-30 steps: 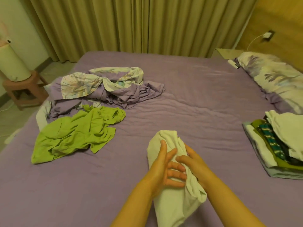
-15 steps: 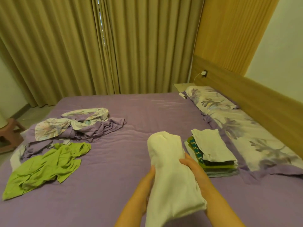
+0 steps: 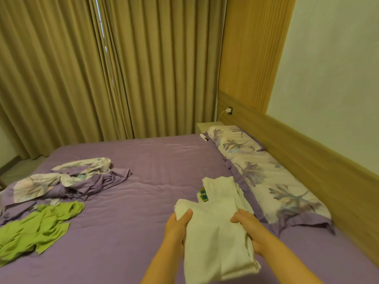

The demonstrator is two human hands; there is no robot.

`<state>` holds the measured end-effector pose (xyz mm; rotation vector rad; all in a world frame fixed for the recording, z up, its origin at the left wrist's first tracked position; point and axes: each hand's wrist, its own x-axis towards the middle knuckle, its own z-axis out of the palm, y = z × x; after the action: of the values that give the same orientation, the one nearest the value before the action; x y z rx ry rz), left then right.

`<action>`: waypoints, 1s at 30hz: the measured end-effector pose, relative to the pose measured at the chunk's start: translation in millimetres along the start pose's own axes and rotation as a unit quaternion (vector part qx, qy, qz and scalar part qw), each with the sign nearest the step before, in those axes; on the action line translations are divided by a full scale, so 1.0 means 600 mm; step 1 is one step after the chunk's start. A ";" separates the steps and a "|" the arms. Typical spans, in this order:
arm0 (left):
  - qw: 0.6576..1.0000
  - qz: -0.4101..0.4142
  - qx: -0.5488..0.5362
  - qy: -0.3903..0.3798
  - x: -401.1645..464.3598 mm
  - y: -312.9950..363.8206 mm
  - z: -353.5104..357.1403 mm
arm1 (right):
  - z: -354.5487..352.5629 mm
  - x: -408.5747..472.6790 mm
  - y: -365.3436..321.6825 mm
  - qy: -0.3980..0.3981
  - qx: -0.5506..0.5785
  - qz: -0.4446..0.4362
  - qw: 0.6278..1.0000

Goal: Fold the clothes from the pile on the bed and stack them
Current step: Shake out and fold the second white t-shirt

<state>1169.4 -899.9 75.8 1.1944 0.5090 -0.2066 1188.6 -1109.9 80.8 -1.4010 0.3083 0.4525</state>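
A folded white garment (image 3: 215, 240) is held above the purple bed (image 3: 155, 173). My left hand (image 3: 177, 228) grips its left edge, thumb on top. My right hand (image 3: 249, 230) grips its right edge. Just beyond it sits the stack of folded clothes (image 3: 220, 186), white on top with a green and blue striped piece showing at its left side; the held garment hides the stack's near part. At the left lie a crumpled green garment (image 3: 34, 228) and a rumpled purple and floral bundle (image 3: 67, 181).
Floral pillows (image 3: 272, 177) run along the wooden headboard (image 3: 320, 160) right of the stack. Curtains hang behind the bed. A bedside surface (image 3: 205, 126) with a plugged-in charger cable sits at the far corner.
Both hands carried the folded white garment rightward and lower, from mid-bed to right in front of the stack. The view swung right and up.
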 end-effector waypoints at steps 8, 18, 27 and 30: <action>0.985 -0.131 -0.028 -0.109 0.085 -0.031 0.071 | -0.099 0.069 0.049 0.068 -0.057 0.065 0.994; 0.978 0.038 0.182 -0.093 0.294 -0.048 0.192 | -0.222 0.303 -0.028 -0.033 -0.068 -0.028 0.997; 0.970 0.070 0.225 -0.055 0.548 -0.039 0.266 | -0.296 0.557 -0.071 -0.034 -0.073 -0.046 0.996; 0.974 0.064 0.211 -0.052 0.623 -0.063 0.275 | -0.312 0.644 -0.048 -0.017 -0.093 -0.057 0.994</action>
<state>1523.0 -1024.7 -90.5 1.6163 0.2999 -0.2747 1551.4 -1250.6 -102.6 -1.5821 0.1602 0.4179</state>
